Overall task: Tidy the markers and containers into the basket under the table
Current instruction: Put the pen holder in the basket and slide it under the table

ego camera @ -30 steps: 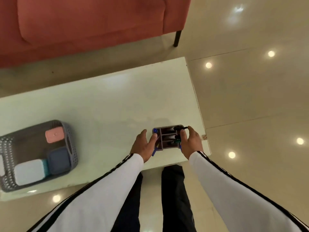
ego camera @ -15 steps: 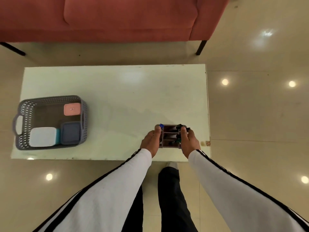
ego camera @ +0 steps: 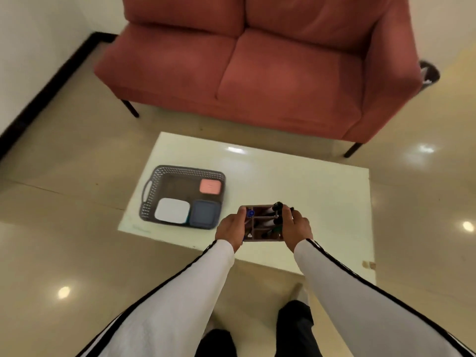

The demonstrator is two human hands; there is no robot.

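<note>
Markers (ego camera: 271, 222) stand in a small brown organizer (ego camera: 262, 224) split by thin walls into compartments — dark caps on most, one bright blue cap (ego camera: 250, 213) at its left end. The organizer sits between the two hands over the near part of the pale, glossy tabletop (ego camera: 309, 191); whether it rests on the surface or is raised off it cannot be told. The left hand (ego camera: 231, 228) curls around its left end, thumb on top by the blue cap; the right hand (ego camera: 293, 225) clasps the right end, fingers closed over the rim. To the left on the tabletop lies a grey plastic basket (ego camera: 159, 176) with perforated lattice walls and a loop handle — inside are three rounded-square lidded containers: pink (ego camera: 210, 186), white (ego camera: 172, 211) and dark blue (ego camera: 204, 213).
</note>
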